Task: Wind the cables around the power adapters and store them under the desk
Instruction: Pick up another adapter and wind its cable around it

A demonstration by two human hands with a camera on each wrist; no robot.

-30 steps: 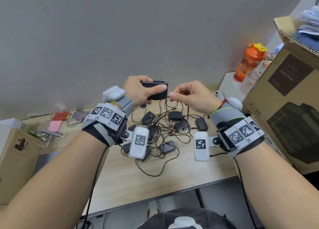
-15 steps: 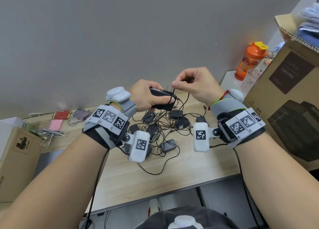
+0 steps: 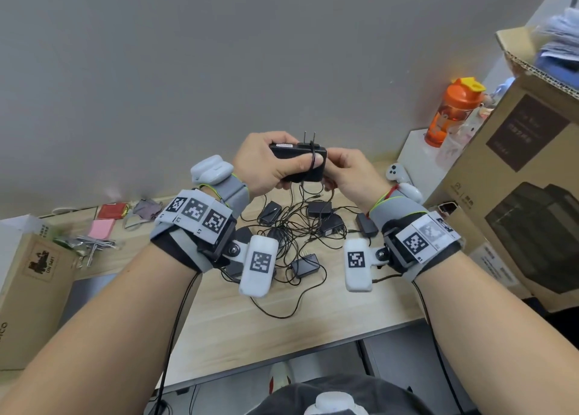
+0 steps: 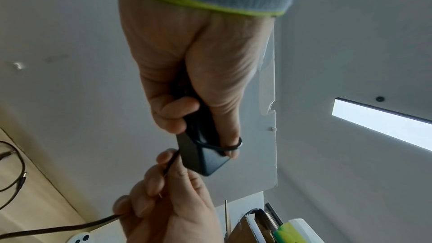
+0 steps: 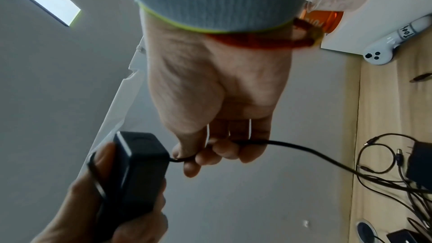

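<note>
Black rectangular plastic power adapter (image 3: 297,162) is up in the air above the light wood worktop (image 3: 282,327), prongs pointing up, long axis running left-right between my two hands. My left hand (image 3: 266,164) has it gripped round the left end, thumb laid along the near face. One turn of its thin black cable (image 5: 304,151) already crosses over that thumb near the adapter's right end, so the thumb is trapped under the loop. My right hand (image 3: 347,173) sits just beside the adapter's right end, fingers curled, pinching the cable where it leaves the underside. From there the slack drops to the heap of loose black adapters and tangled leads (image 3: 300,230) on the worktop below the held adapter. Winding looks barely started, most of the cable still free. Key relation: cable exits below the adapter's right end, right hand is the nearer one, so I judge the next wrap goes across the short axis, up and over the top beside the prongs. Risk: slack snagging in the heap. Orange plastic bottle (image 3: 454,111) stands well right of the adapter, not involved.
</note>
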